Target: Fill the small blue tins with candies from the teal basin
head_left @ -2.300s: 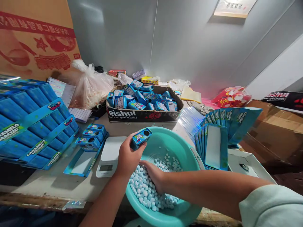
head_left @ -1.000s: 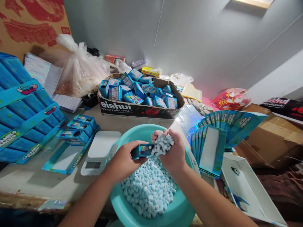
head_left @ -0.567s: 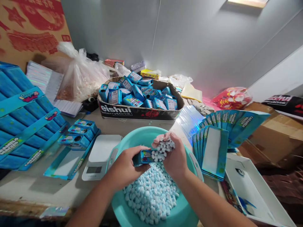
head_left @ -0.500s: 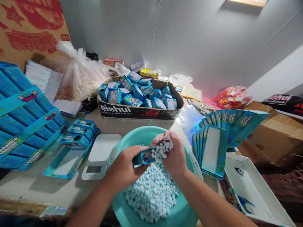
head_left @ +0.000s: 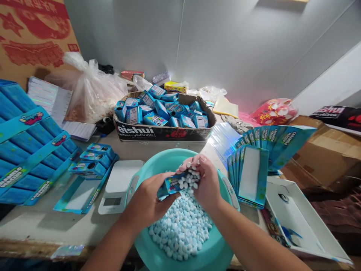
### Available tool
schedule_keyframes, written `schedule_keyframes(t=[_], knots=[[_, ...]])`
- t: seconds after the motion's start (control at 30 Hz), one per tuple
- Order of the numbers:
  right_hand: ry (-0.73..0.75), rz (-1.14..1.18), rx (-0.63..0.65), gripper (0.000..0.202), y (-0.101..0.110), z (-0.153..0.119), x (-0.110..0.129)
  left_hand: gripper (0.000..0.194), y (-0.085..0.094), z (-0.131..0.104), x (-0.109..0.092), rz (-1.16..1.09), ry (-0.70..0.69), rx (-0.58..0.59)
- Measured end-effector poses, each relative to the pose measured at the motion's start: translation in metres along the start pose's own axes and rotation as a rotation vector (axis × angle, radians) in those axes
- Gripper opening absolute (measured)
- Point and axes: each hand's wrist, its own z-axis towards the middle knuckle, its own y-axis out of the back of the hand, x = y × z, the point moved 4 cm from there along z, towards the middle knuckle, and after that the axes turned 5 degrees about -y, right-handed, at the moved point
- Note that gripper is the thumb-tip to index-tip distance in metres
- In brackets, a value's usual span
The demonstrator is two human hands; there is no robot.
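My left hand (head_left: pixel 150 197) grips a small blue candy box (head_left: pixel 170 184), tipped on its side with its end toward my other hand. Cupped and curled, my right hand (head_left: pixel 207 182) holds a heap of pale blue and white candies (head_left: pixel 189 179) against that end of the box. Both hands are above a turquoise basin (head_left: pixel 158 158), where many more loose candies (head_left: pixel 180 226) lie in a pile. The end of the box is hidden behind the candies.
Behind the basin stands a carton (head_left: pixel 166 134) full of blue boxes. To the left are a white kitchen scale (head_left: pixel 124 180), a display tray (head_left: pixel 77 195) with several boxes, and stacked packs (head_left: pixel 31 150). At right are folded trays (head_left: pixel 254 169) and a white box lid (head_left: pixel 299 218).
The candy box has tilted and pushed a little further into the candies in my right hand. The hands stay over the basin; the whole view has shifted slightly.
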Motion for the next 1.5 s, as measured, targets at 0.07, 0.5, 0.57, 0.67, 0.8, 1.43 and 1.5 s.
schedule_keyframes(t=[0.07,0.5,0.57,0.67,0.8,1.43,1.5], knots=[[-0.011,-0.011,-0.010,0.024,0.000,0.000,0.000,0.042,-0.002,0.001,-0.001,0.011,-0.001,0.055],[0.072,-0.056,0.064,0.025,0.000,-0.002,0.002,0.048,-0.002,0.009,0.004,-0.346,0.293,0.112],[0.074,-0.054,0.095,0.025,-0.002,-0.002,0.002,0.051,-0.001,0.010,0.004,-0.407,0.310,0.117],[0.072,-0.044,0.106,0.025,-0.003,-0.004,0.003,0.051,0.000,0.010,0.006,-0.489,0.343,0.117],[0.053,-0.073,0.130,0.026,-0.003,-0.008,0.003,0.048,0.001,0.005,0.007,-0.587,0.357,0.140],[0.212,-0.114,0.342,0.023,-0.003,-0.012,0.006,0.053,0.005,0.001,0.008,-0.398,0.289,0.093],[0.254,-0.142,0.331,0.024,-0.001,-0.012,0.006,0.055,0.002,0.000,0.010,-0.396,0.319,0.101]])
